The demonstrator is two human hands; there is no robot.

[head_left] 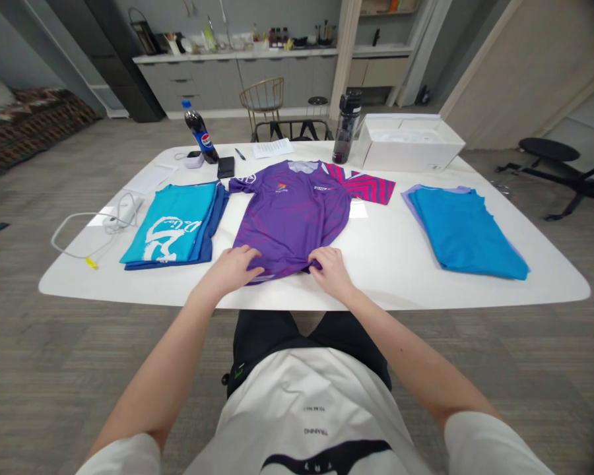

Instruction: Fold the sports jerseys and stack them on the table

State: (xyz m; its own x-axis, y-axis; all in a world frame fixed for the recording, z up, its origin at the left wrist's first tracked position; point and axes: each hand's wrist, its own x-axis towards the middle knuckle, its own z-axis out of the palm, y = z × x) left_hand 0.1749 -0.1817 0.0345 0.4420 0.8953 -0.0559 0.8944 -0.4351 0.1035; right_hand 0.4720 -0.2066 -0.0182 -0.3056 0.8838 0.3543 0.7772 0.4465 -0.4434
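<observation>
"DaLian" stands on the teal shirt (191, 198) left of the left hand (240, 265); a Pepsi emblem marks the bottle (198, 132) beyond it. "TRAINING" crosses the white shirt (311, 389) below it, upside down. Purple shirt (287, 218): chest print too small.

A white table (386, 264) bears a spread purple shirt (287, 218) at its center, one pink-patterned sleeve stretched to the right. Folded clothes flank it: a teal shirt (178, 211) atop darker blue fabric (208, 231) at left, and a blue shirt (468, 231) over lilac fabric (416, 208) at right. At far left stand a cola bottle (200, 135), a lilac case (194, 160) and a black item (226, 167), possibly a wallet, near a pen (240, 154). A printed sheet (273, 148) lies at far center; a dark flask (346, 128) and white box (408, 148) stand at far right. A white adapter (123, 212) with its cable (86, 256) occupies the left side, near a paper (151, 178).
</observation>
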